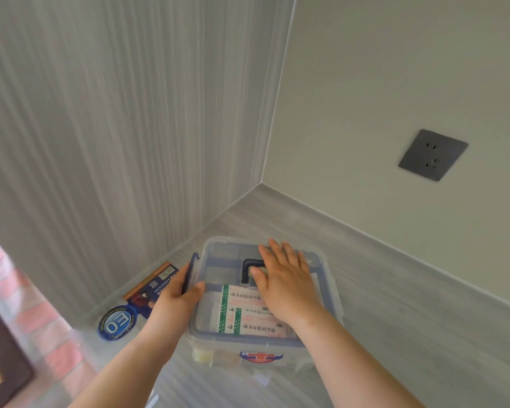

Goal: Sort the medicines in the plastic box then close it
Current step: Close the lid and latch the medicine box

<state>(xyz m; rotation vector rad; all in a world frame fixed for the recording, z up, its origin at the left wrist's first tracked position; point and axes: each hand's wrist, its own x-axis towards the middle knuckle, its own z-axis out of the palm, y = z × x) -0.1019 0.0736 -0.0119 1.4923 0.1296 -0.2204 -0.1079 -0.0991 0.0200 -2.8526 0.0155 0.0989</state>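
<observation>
Medicines [248, 307] inside plastic box [265, 346], lid [224, 257] seated. My right hand [286, 281] flat on lid; left hand [177, 298] grips left latch [190, 269]. Latching likely remains.

One head-worn camera looks forward and down, close above the plastic box [218, 246]; it faces the wall corner [262, 180].

Both bare forearms reach forward from the lower edge of the view, left wrist lower and further left than the right. The left hand [175, 294] curls its fingers round the dark blue side latch [190, 267], thumb stretched along the top. The right hand [283, 278] lies palm down on the clear lid [218, 256], fingers straight and slightly spread.
</observation>
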